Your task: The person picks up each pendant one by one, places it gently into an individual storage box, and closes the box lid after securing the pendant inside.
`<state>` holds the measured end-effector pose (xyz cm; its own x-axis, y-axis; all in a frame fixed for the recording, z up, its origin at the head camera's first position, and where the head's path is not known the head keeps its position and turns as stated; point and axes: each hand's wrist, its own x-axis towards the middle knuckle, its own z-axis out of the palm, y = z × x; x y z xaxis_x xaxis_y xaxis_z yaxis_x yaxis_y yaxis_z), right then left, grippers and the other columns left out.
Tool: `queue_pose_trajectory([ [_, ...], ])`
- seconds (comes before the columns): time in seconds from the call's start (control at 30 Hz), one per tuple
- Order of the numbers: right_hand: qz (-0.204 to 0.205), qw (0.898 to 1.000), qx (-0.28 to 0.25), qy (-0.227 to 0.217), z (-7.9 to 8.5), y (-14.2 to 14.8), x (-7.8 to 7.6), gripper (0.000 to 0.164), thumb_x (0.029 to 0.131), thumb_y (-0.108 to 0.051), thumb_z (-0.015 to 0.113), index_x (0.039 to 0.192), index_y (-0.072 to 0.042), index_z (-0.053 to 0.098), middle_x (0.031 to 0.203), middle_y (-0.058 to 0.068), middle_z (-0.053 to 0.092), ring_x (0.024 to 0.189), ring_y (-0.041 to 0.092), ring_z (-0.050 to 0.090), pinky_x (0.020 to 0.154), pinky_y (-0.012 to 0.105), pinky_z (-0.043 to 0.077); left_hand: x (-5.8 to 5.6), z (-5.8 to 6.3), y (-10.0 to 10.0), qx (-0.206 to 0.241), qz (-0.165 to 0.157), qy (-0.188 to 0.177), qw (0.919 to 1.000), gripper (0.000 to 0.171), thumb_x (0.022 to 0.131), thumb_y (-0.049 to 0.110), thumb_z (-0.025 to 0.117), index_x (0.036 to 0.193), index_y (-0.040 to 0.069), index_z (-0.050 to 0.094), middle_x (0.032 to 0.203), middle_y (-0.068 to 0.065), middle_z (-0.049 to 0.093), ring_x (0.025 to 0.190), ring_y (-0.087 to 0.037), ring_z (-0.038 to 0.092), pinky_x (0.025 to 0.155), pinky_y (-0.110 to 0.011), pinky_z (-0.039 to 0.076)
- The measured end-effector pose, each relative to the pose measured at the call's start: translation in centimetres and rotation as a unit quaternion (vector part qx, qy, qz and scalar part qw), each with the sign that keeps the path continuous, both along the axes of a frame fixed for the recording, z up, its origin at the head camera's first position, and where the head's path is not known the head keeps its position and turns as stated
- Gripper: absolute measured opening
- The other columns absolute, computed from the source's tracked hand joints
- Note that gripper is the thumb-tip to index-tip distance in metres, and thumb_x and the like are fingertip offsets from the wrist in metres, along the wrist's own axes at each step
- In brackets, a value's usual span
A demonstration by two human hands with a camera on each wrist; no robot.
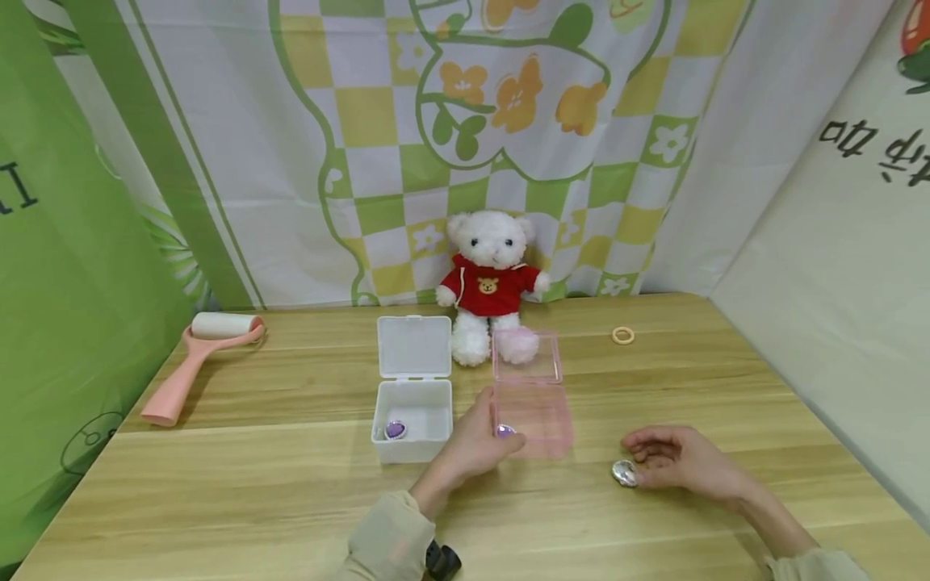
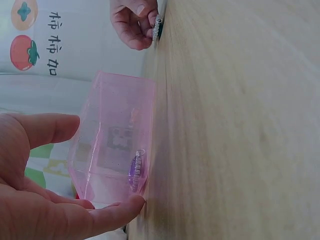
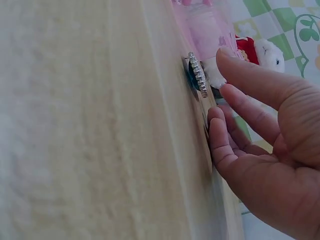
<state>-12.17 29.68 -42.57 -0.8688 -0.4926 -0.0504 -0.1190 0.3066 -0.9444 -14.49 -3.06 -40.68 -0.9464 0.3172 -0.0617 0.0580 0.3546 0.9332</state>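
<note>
My left hand (image 1: 472, 436) grips the near left corner of a clear pink box (image 1: 545, 428), its thumb along the front and fingers at the side. A purple gem with a sparkly rim (image 2: 135, 171) lies inside that box. Its lid (image 1: 527, 357) stands raised. My right hand (image 1: 683, 461) is low over the table, fingers loosely bent, beside a silver-backed jewel (image 1: 624, 474). In the right wrist view the jewel (image 3: 198, 75) shows a teal face toward the table and a rhinestone edge, with a gap to the fingertips (image 3: 226, 53).
A white box (image 1: 414, 453) with its lid up stands left of the pink one, holding a purple gem (image 1: 395, 430). Behind sits a white teddy bear (image 1: 488, 278) in red. A pink lint roller (image 1: 185, 375) lies far left, a small yellowish ring (image 1: 622, 336) back right.
</note>
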Motion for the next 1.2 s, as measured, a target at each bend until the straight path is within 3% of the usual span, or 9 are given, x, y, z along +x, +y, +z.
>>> queue_pose_trajectory([
  [0.43, 0.032, 0.996, 0.046, 0.069, 0.1, -0.2, 0.1, 0.044, 0.078, -0.004, 0.077, 0.114, 0.012, 0.059, 0.101, 0.016, 0.058, 0.087, 0.008, 0.056, 0.072, 0.022, 0.052, 0.1, 0.2, 0.0, -0.012, 0.000, 0.000, 0.9999, 0.090, 0.076, 0.014, 0.073, 0.147, -0.006, 0.022, 0.139, -0.033, 0.041, 0.126, -0.046, 0.041, 0.105, -0.057, 0.033],
  [0.73, 0.009, 0.978, 0.146, 0.150, 0.0, -1.0, 0.4, 0.043, 0.072, -0.025, 0.084, 0.105, -0.005, 0.066, 0.094, 0.005, 0.056, 0.083, 0.008, 0.053, 0.069, 0.022, 0.052, 0.1, 0.0, 0.0, -0.006, -0.001, 0.004, 1.0000, 0.089, 0.075, 0.013, 0.073, 0.147, -0.006, 0.024, 0.136, -0.032, 0.045, 0.123, -0.044, 0.046, 0.103, -0.056, 0.036],
  [1.03, 0.006, 0.975, 0.153, 0.161, -0.1, -1.2, 0.4, 0.039, 0.074, -0.020, 0.083, 0.106, -0.004, 0.065, 0.096, 0.005, 0.055, 0.083, 0.007, 0.051, 0.068, 0.021, 0.051, 0.1, 0.1, 0.0, -0.005, -0.001, 0.005, 1.0000, 0.089, 0.075, 0.013, 0.073, 0.147, -0.005, 0.024, 0.137, -0.033, 0.043, 0.124, -0.045, 0.044, 0.103, -0.058, 0.035],
  [1.2, 0.001, 0.977, 0.156, 0.145, 0.2, -1.5, 0.3, 0.040, 0.076, -0.019, 0.082, 0.107, -0.002, 0.064, 0.097, 0.007, 0.056, 0.083, 0.007, 0.052, 0.068, 0.022, 0.052, 0.1, 0.0, -0.1, -0.005, 0.000, 0.008, 1.0000, 0.088, 0.075, 0.013, 0.073, 0.146, -0.005, 0.025, 0.136, -0.033, 0.044, 0.123, -0.045, 0.045, 0.103, -0.057, 0.035],
])
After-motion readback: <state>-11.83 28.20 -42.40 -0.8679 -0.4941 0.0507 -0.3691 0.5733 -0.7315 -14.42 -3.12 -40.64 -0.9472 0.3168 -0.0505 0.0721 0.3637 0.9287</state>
